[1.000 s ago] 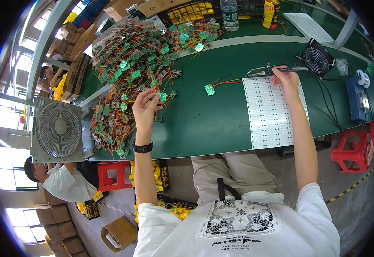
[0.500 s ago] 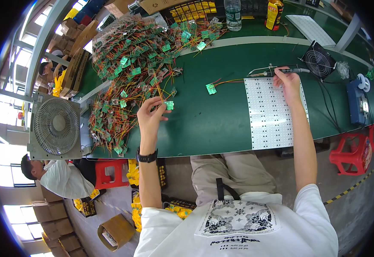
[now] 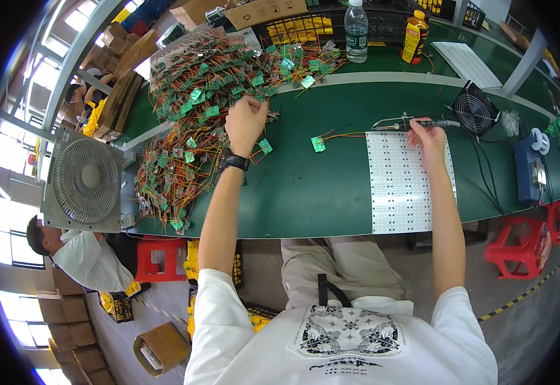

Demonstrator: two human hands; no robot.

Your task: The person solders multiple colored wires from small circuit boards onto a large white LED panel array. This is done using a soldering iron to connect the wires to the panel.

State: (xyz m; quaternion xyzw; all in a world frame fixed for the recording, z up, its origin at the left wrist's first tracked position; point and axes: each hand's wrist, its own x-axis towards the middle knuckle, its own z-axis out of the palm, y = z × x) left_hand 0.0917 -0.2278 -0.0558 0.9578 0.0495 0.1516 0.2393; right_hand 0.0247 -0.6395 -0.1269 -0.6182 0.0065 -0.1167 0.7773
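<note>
My left hand (image 3: 246,122) is at the right side of a large heap of wired circuit boards (image 3: 196,122). Its fingers are curled together, and what they pinch is hidden. Just below that hand is a small green circuit board (image 3: 265,146); whether it is tied to the grip I cannot tell. My right hand (image 3: 426,138) grips a soldering iron (image 3: 443,123) above the top edge of a white perforated panel (image 3: 398,192). One green circuit board (image 3: 318,144) lies left of the panel, its red and yellow wires running to the panel's upper edge.
A small black fan (image 3: 475,110) and a blue soldering station (image 3: 530,170) stand at the right. Behind are a water bottle (image 3: 356,35), a yellow drink bottle (image 3: 415,38) and another white panel (image 3: 466,64). A large grey fan (image 3: 87,183) and a seated person (image 3: 94,260) are at the left.
My left hand has moved up and slightly right, into the heap's edge; the green board seen at its fingertips earlier no longer shows there. My right hand keeps its hold on the soldering iron.
</note>
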